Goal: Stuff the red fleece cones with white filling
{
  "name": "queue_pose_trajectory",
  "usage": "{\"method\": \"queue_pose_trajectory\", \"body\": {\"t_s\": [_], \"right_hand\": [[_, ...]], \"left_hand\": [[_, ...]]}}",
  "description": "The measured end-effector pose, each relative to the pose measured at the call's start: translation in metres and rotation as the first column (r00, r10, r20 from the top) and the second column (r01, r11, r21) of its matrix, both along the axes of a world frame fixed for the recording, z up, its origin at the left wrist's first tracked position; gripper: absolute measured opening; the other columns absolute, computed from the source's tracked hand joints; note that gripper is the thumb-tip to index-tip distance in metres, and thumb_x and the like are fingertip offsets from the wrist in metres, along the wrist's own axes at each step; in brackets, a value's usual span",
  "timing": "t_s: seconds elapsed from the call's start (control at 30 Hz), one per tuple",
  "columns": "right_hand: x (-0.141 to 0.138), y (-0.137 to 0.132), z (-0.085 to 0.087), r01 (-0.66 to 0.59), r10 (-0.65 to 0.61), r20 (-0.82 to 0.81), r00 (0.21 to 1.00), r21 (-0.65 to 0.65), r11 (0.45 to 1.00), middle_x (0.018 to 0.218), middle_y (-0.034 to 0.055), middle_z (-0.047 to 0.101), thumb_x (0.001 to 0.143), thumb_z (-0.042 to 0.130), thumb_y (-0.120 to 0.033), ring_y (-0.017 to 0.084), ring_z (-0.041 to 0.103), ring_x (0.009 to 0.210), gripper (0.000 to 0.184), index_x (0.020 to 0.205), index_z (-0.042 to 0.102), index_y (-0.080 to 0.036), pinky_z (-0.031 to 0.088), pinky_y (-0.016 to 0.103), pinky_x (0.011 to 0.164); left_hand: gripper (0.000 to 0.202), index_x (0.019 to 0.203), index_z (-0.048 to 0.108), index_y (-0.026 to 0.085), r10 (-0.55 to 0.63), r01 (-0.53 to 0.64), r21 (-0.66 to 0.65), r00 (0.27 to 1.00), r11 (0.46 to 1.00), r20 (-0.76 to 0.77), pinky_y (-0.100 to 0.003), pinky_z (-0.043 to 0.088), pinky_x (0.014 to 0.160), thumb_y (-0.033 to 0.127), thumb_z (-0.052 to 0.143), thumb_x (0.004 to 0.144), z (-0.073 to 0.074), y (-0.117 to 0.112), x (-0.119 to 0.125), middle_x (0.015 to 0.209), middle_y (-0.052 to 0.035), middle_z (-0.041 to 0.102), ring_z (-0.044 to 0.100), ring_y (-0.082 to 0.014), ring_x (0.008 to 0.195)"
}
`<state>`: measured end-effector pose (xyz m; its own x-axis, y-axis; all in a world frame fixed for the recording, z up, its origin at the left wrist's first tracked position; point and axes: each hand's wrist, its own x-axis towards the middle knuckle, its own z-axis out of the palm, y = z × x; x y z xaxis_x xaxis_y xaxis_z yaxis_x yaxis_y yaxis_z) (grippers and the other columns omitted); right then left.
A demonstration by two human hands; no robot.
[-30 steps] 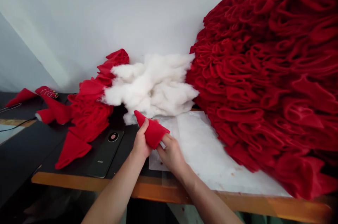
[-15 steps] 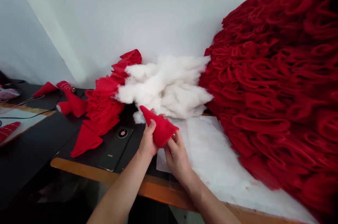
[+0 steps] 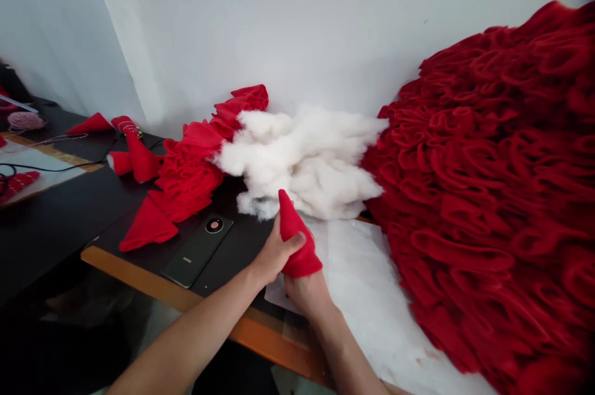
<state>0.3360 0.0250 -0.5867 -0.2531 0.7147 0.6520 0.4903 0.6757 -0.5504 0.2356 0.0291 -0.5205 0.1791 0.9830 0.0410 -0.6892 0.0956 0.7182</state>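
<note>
A red felt cone (image 3: 301, 258) points upward in front of me, above the table's front edge. My left hand (image 3: 275, 257) is closed round it from the left, its thumb pressed across the front. From below, my right hand (image 3: 304, 291) reaches into the cone's open end; the cloth hides its fingers, so I cannot see whether they hold anything. Just behind the cone lies a heap of fluffy white stuffing (image 3: 302, 159).
A large pile of red felt pieces (image 3: 488, 184) rises on the right, over a white sheet (image 3: 362, 296). Left of the stuffing lie stacked red cones (image 3: 190, 172) and a dark phone (image 3: 198, 253). Further left are pink yarn (image 3: 25, 121) and a black cable (image 3: 60, 167).
My right hand has gone from the cone's lower edge to inside it. The cone has turned more upright, and my left thumb now lies across its front. The camera view has shifted.
</note>
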Motion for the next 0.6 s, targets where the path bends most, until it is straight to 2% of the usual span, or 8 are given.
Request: {"method": "queue_pose_trajectory", "body": {"t_s": [0.1, 0.2, 0.27, 0.33, 0.4, 0.47, 0.53, 0.6], "right_hand": [[-0.001, -0.006, 0.008, 0.010, -0.015, 0.043, 0.999, 0.112, 0.994, 0.132, 0.0127, 0.050, 0.090, 0.042, -0.017, 0.033, 0.051, 0.119, 0.057, 0.145, 0.027, -0.024, 0.050, 0.052, 0.092], [-0.005, -0.011, 0.015, 0.052, -0.069, 0.070, 0.995, 0.228, 0.972, 0.121, 0.0145, 0.057, 0.090, 0.038, -0.008, 0.031, 0.059, 0.107, 0.056, 0.143, 0.031, -0.025, 0.058, 0.044, 0.079], [-0.008, -0.012, 0.016, 0.076, -0.096, 0.071, 0.993, 0.239, 0.968, 0.111, 0.0140, 0.061, 0.089, 0.037, -0.007, 0.030, 0.064, 0.097, 0.055, 0.141, 0.036, -0.026, 0.059, 0.041, 0.071], [-0.010, -0.011, 0.015, 0.048, -0.069, 0.090, 0.994, 0.223, 0.974, 0.108, 0.0131, 0.062, 0.089, 0.037, -0.008, 0.030, 0.064, 0.093, 0.057, 0.143, 0.033, -0.027, 0.060, 0.043, 0.069], [-0.010, -0.008, 0.011, 0.007, -0.027, 0.103, 0.994, 0.195, 0.981, 0.119, 0.0134, 0.058, 0.091, 0.037, -0.013, 0.033, 0.060, 0.105, 0.060, 0.147, 0.023, -0.027, 0.058, 0.049, 0.078], [-0.010, -0.003, 0.005, 0.003, -0.020, 0.098, 0.995, 0.175, 0.985, 0.136, 0.0139, 0.045, 0.093, 0.038, -0.019, 0.035, 0.047, 0.122, 0.063, 0.149, 0.011, -0.027, 0.050, 0.057, 0.091], [-0.008, 0.001, -0.002, 0.010, -0.023, 0.079, 0.997, 0.161, 0.987, 0.145, 0.0123, 0.033, 0.095, 0.037, -0.024, 0.036, 0.035, 0.131, 0.063, 0.150, 0.007, -0.028, 0.041, 0.063, 0.099], [-0.006, 0.004, -0.007, 0.005, -0.009, 0.034, 0.999, 0.121, 0.993, 0.147, 0.0092, 0.030, 0.095, 0.037, -0.025, 0.036, 0.032, 0.133, 0.062, 0.149, 0.007, -0.031, 0.038, 0.063, 0.101]], "left_hand": [[0.068, 0.133, 0.041, 0.022, -0.012, 0.021, -0.072, 0.993, 0.997, 0.115, -0.035, 0.052, 0.071, 0.057, 0.060, 0.078, 0.003, 0.006, -0.005, 0.080, -0.0062, 0.067, 0.066, -0.0227, 0.073], [0.062, 0.130, 0.043, 0.021, 0.071, -0.051, -0.132, 0.986, 0.990, 0.150, -0.034, 0.052, 0.070, 0.055, 0.058, 0.080, 0.006, 0.011, -0.010, 0.079, -0.0053, 0.066, 0.066, -0.0207, 0.072], [0.059, 0.128, 0.044, 0.021, 0.084, -0.061, -0.146, 0.984, 0.987, 0.160, -0.034, 0.052, 0.070, 0.054, 0.057, 0.081, 0.006, 0.013, -0.011, 0.083, -0.0060, 0.066, 0.066, -0.0202, 0.072], [0.057, 0.126, 0.046, 0.020, 0.082, -0.063, -0.123, 0.985, 0.990, 0.152, -0.035, 0.052, 0.071, 0.055, 0.056, 0.082, 0.005, 0.012, -0.011, 0.087, -0.0070, 0.066, 0.066, -0.0205, 0.073], [0.057, 0.127, 0.046, 0.020, 0.061, -0.052, -0.073, 0.990, 0.996, 0.129, -0.037, 0.052, 0.076, 0.052, 0.058, 0.082, 0.003, 0.008, -0.009, 0.088, -0.0076, 0.067, 0.067, -0.0219, 0.077], [0.057, 0.128, 0.044, 0.020, 0.017, -0.014, -0.032, 0.996, 0.999, 0.091, -0.041, 0.050, 0.082, 0.047, 0.062, 0.081, 0.001, 0.004, -0.006, 0.087, -0.0074, 0.067, 0.067, -0.0243, 0.083], [0.056, 0.128, 0.044, 0.021, -0.019, 0.019, -0.010, 0.999, 1.000, 0.051, -0.043, 0.049, 0.085, 0.041, 0.064, 0.080, -0.002, 0.001, -0.002, 0.085, -0.0069, 0.067, 0.066, -0.0266, 0.089], [0.055, 0.127, 0.046, 0.021, -0.032, 0.032, -0.005, 0.999, 0.999, 0.021, -0.045, 0.048, 0.086, 0.039, 0.066, 0.079, -0.004, 0.000, 0.001, 0.084, -0.0066, 0.067, 0.066, -0.0280, 0.090]]}}
